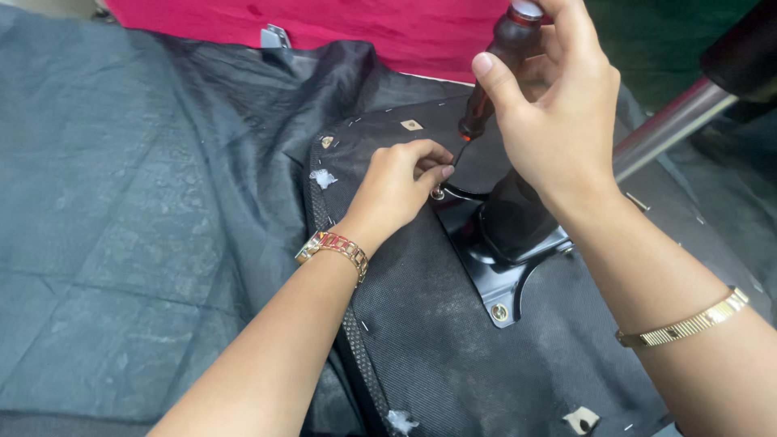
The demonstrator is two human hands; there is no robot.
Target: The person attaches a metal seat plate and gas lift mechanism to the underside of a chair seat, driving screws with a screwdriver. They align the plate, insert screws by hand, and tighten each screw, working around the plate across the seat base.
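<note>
The head camera looked down at two bare hands working on the underside of a chair seat [453, 356], which lay upside down on a dark cloth [121, 202]. It was probably upside down so the hands could get at the metal parts under it.

A black metal plate [494, 267] sat flat on the black seat fabric. One screw [499, 311] already sat in the plate's near corner. A shiny metal pole [672, 125] stuck out from the plate toward the right.

The right hand [558, 121] held a screwdriver [494, 73] with a dark red see-through handle. Its fingers [494, 77] were wrapped tight around the handle, and the thumb pressed on the side. The tool stood almost straight up, with its thin tip pointing down at the plate's far corner. Holding it that way probably let the hand push down on it.

The left hand [396, 190] rested on the seat right beside that tip. Its fingers were curled close together, and the fingertips [441, 174] pinched at a small round metal piece [438, 193] at the plate's corner, likely to keep it still. I could not tell if it was a screw or a washer.

Both wrists wore gold bracelets. A red cloth [364, 28] lay behind the seat.
</note>
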